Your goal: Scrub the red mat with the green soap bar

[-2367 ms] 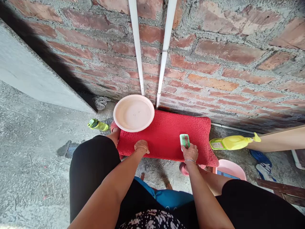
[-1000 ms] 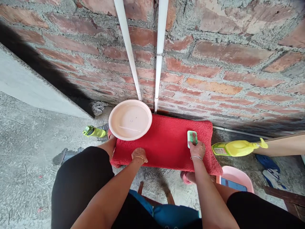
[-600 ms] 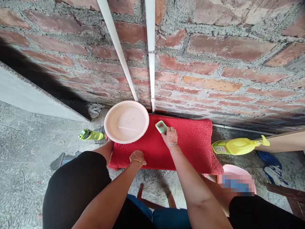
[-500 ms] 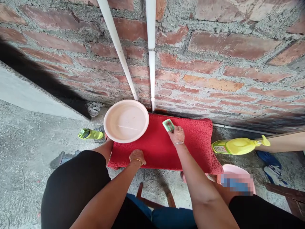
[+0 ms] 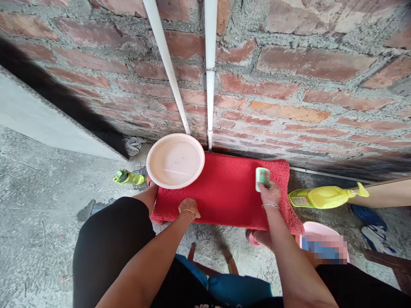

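Red, soft-looking pile cloth (image 5: 226, 194) is lying under a left hand (image 5: 189, 206) of unclear grip; the right hand (image 5: 270, 194) is clasping 1 pale-green rectangular plastic brush (image 5: 261, 176) over the cloth's right end, likely light, stiff, best held along its sides.

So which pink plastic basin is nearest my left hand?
The pale pink round basin just past your left hand, at the left end of the red fabric; the deeper pink basin sits by the fabric's near right corner.
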`<action>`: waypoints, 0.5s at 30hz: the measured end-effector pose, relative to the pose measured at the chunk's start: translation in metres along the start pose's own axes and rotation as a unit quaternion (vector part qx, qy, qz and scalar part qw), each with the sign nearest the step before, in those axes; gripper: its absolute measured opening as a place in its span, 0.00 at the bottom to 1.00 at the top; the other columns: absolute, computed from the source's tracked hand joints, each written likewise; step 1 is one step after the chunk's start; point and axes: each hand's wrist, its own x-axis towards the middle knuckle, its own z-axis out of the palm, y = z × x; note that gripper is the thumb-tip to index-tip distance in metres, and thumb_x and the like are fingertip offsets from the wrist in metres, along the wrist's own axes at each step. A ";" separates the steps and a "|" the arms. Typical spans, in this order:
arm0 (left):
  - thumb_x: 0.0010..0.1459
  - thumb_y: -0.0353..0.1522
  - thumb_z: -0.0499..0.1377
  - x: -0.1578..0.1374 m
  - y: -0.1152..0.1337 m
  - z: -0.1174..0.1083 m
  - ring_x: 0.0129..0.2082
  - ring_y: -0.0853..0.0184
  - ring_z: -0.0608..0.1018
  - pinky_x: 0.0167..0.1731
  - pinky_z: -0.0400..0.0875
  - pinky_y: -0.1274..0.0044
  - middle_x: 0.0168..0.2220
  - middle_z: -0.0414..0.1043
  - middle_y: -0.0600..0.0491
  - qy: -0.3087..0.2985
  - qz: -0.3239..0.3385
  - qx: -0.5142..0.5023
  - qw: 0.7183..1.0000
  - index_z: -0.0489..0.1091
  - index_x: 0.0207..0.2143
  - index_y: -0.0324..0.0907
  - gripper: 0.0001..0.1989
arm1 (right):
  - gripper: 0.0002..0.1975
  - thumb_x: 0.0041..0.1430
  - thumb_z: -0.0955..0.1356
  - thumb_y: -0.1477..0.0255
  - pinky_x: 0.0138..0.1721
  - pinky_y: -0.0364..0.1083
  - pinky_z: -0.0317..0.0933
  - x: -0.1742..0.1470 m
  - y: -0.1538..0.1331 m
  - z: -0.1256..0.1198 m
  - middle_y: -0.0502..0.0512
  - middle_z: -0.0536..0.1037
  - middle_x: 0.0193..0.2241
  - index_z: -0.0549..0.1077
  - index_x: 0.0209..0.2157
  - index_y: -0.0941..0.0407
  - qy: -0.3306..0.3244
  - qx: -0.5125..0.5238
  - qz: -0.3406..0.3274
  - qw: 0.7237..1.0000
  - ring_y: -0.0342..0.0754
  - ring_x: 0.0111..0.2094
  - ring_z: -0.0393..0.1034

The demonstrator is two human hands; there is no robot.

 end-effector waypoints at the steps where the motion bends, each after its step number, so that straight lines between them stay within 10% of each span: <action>1: 0.34 0.36 0.73 0.000 0.000 -0.001 0.48 0.53 0.79 0.41 0.77 0.70 0.46 0.78 0.43 -0.003 -0.001 -0.004 1.000 0.79 0.34 0.42 0.20 | 0.20 0.53 0.66 0.58 0.44 0.55 0.60 -0.016 -0.020 0.009 0.64 0.75 0.35 0.73 0.38 0.61 -0.023 -0.001 -0.067 0.997 0.59 0.41 0.67; 8: 0.33 0.34 0.73 0.000 0.000 0.000 0.43 0.53 0.80 0.41 0.77 0.68 0.42 0.79 0.43 -0.005 0.003 -0.021 1.000 0.79 0.31 0.41 0.18 | 0.17 0.55 0.69 0.66 0.50 0.50 0.55 -0.105 -0.148 0.043 0.59 0.72 0.43 0.71 0.46 0.56 -0.241 -0.110 -0.428 0.864 0.54 0.45 0.64; 11: 0.32 0.32 0.73 0.000 -0.001 0.001 0.42 0.52 0.80 0.40 0.77 0.67 0.40 0.80 0.43 0.000 0.003 -0.030 1.000 0.78 0.29 0.41 0.17 | 0.18 0.55 0.69 0.67 0.52 0.51 0.54 -0.097 -0.163 0.044 0.59 0.71 0.45 0.71 0.48 0.55 -0.265 -0.138 -0.444 0.845 0.54 0.47 0.63; 15: 0.30 0.30 0.72 0.001 -0.001 0.002 0.43 0.50 0.80 0.40 0.77 0.65 0.39 0.80 0.42 0.005 -0.007 -0.051 0.999 0.77 0.27 0.41 0.16 | 0.20 0.55 0.69 0.66 0.50 0.50 0.56 -0.055 -0.158 0.042 0.60 0.71 0.45 0.71 0.49 0.56 -0.240 -0.149 -0.372 0.884 0.53 0.46 0.64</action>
